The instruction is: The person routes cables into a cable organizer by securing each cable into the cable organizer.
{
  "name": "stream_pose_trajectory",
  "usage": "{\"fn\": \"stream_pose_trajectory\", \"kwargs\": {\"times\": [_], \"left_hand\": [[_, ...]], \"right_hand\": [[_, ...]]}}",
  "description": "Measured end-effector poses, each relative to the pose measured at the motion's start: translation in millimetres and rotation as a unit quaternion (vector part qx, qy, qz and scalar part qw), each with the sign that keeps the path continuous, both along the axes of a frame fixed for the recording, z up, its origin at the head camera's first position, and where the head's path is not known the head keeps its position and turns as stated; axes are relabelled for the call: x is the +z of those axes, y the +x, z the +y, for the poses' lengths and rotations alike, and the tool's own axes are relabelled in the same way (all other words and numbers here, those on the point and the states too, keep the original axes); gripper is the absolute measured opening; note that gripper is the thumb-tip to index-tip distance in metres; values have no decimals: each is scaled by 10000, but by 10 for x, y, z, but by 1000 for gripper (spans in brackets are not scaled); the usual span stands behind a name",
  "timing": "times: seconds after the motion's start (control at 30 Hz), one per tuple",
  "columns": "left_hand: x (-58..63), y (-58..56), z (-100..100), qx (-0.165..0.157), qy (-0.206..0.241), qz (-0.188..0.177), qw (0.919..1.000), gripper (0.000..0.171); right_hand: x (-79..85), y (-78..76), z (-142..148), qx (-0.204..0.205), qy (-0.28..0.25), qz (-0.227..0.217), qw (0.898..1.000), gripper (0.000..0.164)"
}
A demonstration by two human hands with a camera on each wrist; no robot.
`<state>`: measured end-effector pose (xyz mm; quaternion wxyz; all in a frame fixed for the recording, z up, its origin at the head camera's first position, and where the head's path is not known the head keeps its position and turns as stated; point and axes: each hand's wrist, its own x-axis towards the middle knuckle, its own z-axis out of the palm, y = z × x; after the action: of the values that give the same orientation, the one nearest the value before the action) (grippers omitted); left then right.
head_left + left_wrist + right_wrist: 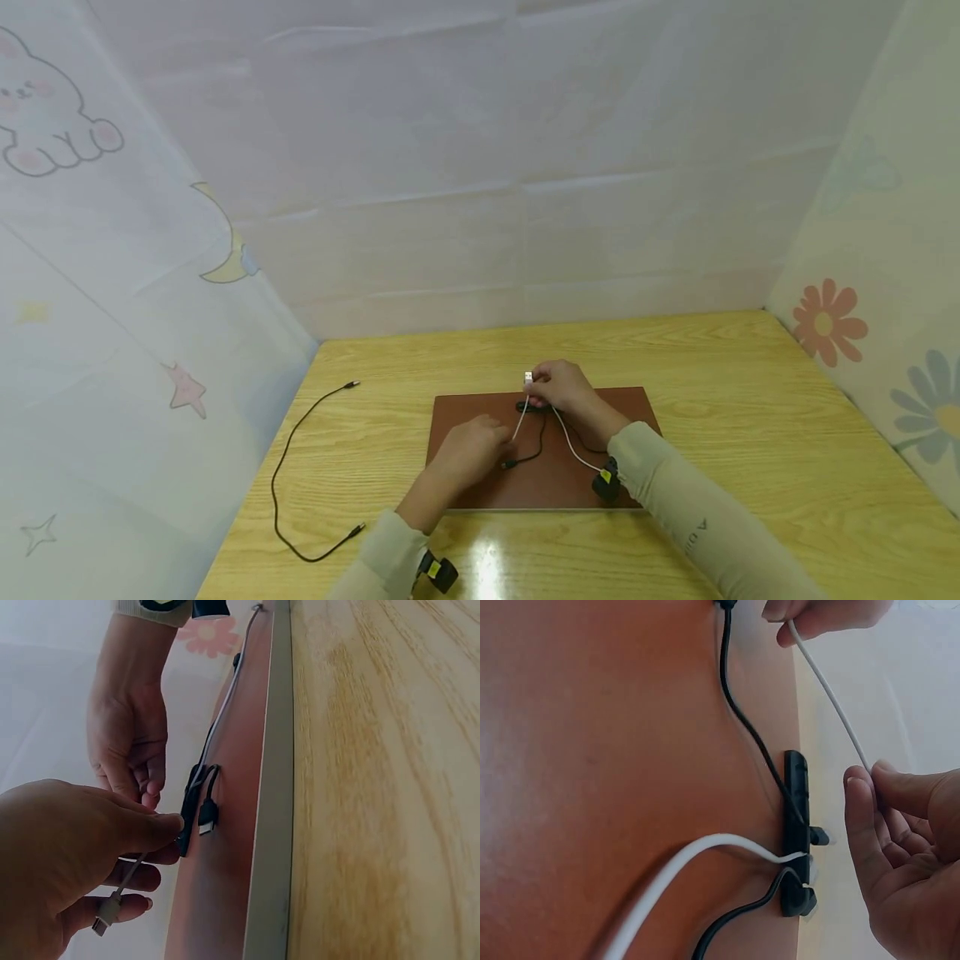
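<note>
A thin white USB cable [832, 697] is stretched between my two hands above a brown board. My left hand [471, 450] pinches it, and a small light connector [107, 913] hangs below the fingers in the left wrist view. Farther back, my right hand [561, 387] pinches the other part, beside a white USB plug [528, 377]. A black cable holder [795, 832] sits along the board's far edge, beneath my right hand. Seated in its slots are a white cable [705, 844] and two black cables, one ending in a black plug [207, 817].
The brown board [480, 492] lies on the wooden table [375, 467]. To its left, a loose black cable [274, 492] curves across the tabletop with a plug at each end. Patterned cloth walls [450, 233] enclose the table at the back and sides.
</note>
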<state>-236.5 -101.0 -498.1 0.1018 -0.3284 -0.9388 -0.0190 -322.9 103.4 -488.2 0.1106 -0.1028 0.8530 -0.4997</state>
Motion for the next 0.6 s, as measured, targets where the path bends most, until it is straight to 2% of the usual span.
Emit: {"fn": "stream_pose_trajectory", "kwargs": {"times": [0.27, 0.43, 0.6], "left_hand": [[-54, -13, 20, -248, -386, -127, 9989, 13], [-77, -15, 36, -417, -430, -118, 9981, 12], [-87, -8, 64, -541, -355, -98, 9979, 11]], "right_hand": [[-63, -36, 28, 36, 708, 282, 9971, 15], [-93, -55, 65, 5, 856, 338, 9958, 20], [-141, -78, 79, 14, 887, 357, 9954, 18]]}}
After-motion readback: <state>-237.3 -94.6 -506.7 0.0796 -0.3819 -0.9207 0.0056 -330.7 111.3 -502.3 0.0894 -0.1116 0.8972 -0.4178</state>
